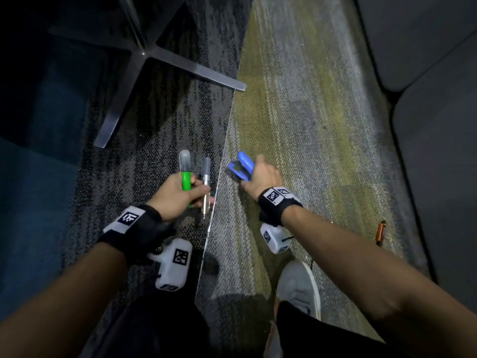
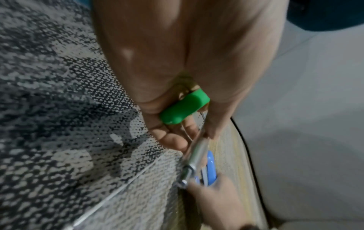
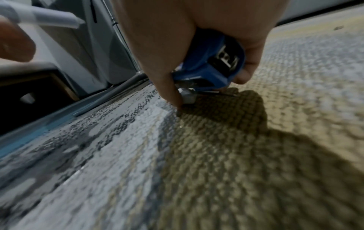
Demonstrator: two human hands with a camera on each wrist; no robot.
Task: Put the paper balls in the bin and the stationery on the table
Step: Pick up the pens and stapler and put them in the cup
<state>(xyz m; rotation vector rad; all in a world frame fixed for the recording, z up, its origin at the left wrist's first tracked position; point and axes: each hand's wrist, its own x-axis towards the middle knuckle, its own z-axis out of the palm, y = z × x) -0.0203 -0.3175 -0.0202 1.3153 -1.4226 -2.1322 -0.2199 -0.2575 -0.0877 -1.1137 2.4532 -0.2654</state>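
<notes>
stapler (image 1: 241,166) half hidden by right hand (image 1: 263,177)

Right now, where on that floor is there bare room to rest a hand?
Widest: carpet ahead of the right hand, between chair base and grey cushions. Crowded: the left hand, marker and pen, beside the stapler.

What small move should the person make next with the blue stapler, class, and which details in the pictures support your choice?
Probably lift the blue stapler clear of the carpet. The right hand already grips it low against the floor, and the left hand is full with a green marker and a pen, so it cannot help.
</notes>
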